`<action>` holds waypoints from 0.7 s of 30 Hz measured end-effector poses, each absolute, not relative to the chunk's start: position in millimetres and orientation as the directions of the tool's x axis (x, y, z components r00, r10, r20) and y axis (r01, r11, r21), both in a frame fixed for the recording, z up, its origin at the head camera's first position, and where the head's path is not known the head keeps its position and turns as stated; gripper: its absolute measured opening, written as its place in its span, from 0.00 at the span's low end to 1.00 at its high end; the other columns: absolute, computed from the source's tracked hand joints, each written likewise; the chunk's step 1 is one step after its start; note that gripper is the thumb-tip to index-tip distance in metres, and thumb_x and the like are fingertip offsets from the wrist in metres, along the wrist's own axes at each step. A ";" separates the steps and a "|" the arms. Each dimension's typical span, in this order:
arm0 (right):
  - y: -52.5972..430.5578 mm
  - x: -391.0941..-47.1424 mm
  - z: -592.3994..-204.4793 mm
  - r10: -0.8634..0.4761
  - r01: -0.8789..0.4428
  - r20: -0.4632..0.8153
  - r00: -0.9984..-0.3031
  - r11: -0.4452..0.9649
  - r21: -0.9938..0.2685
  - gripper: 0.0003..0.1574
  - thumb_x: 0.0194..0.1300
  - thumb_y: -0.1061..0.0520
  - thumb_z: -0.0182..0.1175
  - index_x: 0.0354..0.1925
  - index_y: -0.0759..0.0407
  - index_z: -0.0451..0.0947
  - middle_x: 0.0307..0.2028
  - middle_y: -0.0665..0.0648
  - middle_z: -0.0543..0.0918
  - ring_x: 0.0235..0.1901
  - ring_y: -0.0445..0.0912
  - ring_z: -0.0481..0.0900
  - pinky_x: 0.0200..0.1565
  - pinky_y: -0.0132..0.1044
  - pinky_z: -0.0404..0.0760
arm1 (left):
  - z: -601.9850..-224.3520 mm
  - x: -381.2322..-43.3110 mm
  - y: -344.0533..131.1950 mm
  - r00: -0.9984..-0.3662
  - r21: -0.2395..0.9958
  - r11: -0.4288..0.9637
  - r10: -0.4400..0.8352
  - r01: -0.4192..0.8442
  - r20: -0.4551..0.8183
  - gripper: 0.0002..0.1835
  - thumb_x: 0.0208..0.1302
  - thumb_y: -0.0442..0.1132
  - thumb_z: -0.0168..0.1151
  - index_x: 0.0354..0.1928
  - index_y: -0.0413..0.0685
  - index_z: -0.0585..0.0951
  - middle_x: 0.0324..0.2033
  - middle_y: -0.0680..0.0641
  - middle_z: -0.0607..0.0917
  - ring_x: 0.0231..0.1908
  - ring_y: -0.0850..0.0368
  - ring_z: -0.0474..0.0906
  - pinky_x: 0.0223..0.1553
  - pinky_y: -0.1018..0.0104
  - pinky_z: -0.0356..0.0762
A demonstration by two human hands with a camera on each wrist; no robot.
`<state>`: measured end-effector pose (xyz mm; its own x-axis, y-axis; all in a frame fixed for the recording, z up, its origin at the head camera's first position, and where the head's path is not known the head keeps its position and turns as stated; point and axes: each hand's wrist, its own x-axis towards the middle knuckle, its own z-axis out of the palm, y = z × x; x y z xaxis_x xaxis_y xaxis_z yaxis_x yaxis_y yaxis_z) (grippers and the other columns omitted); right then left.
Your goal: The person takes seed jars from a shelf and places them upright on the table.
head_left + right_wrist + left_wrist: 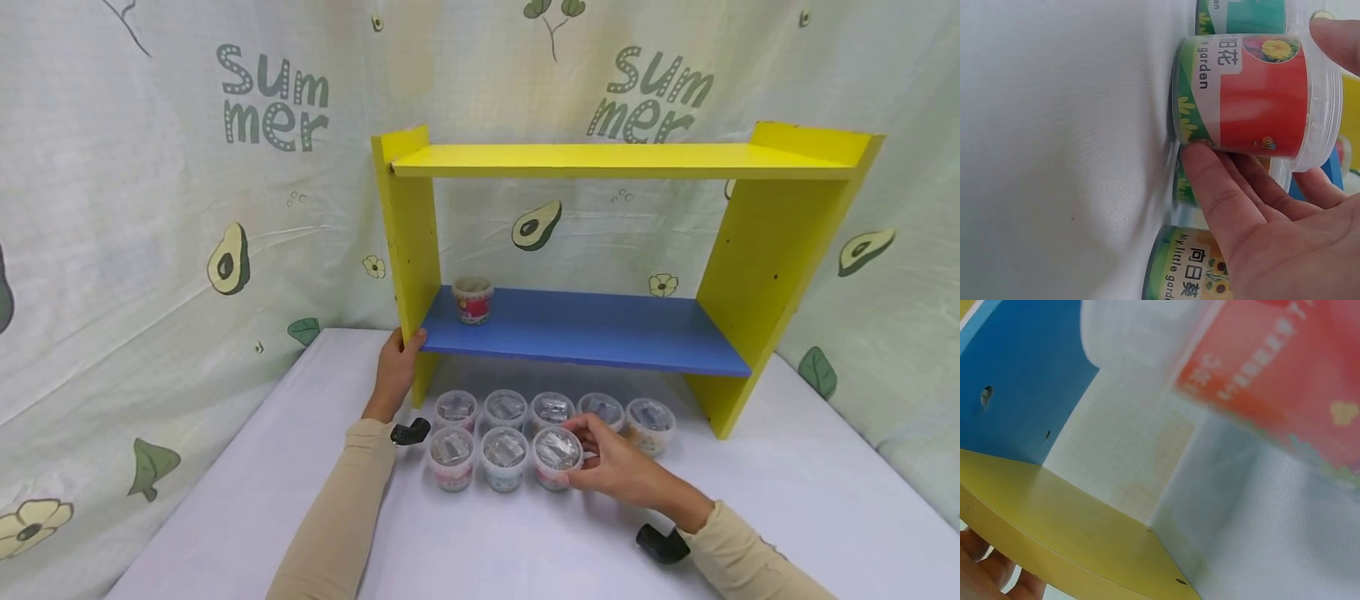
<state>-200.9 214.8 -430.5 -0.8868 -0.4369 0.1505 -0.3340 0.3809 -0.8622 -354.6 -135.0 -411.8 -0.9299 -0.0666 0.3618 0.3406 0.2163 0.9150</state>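
My left hand (396, 371) grips the lower left side panel of a yellow and blue shelf (408, 250); its fingers (999, 570) show beyond the panel's edge in the left wrist view. With my right hand (618, 467) I hold a small clear-lidded plastic tub (558, 450), the rightmost in the front row. Its red label (1263, 94) carries a flower picture and faces the right wrist camera. The thumb (1341, 40) is near the lid end, while the index fingertip touches the side near the base. Another tub (473, 302) stands on the blue board's left end.
Several similar tubs (506, 407) stand in a back row under the blue board (600, 329), with two more tubs (504, 458) left of the held one. The right side panel (780, 275) meets the white table (810, 492). Patterned cloth (150, 208) hangs behind.
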 end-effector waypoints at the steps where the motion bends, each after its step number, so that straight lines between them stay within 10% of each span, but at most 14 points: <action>1: 214.8 -201.0 -430.6 -0.437 -0.335 0.151 -0.887 0.383 -0.861 0.44 0.58 0.56 0.73 0.63 0.68 0.60 0.56 0.64 0.75 0.58 0.57 0.74 0.52 0.38 0.79 | -412.0 -354.4 -135.1 -0.930 0.915 0.215 -0.067 0.341 0.362 0.35 0.71 0.64 0.52 0.64 0.43 0.70 0.55 0.39 0.76 0.56 0.37 0.71 0.61 0.44 0.67; 21: 222.8 -200.3 -421.4 -0.483 -0.385 0.171 -0.859 0.389 -0.837 0.43 0.63 0.54 0.71 0.66 0.70 0.62 0.58 0.66 0.74 0.56 0.59 0.75 0.54 0.46 0.79 | -411.4 -353.4 -136.1 -0.934 0.918 0.216 -0.059 0.334 0.353 0.35 0.71 0.64 0.52 0.65 0.44 0.70 0.56 0.40 0.76 0.56 0.39 0.72 0.61 0.44 0.68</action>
<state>-200.3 222.8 -421.4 -0.8588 -0.4829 0.1710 -0.3852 0.3886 -0.8370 -353.4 -136.1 -411.4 -0.9336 -0.0594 0.3534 0.3336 0.2159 0.9176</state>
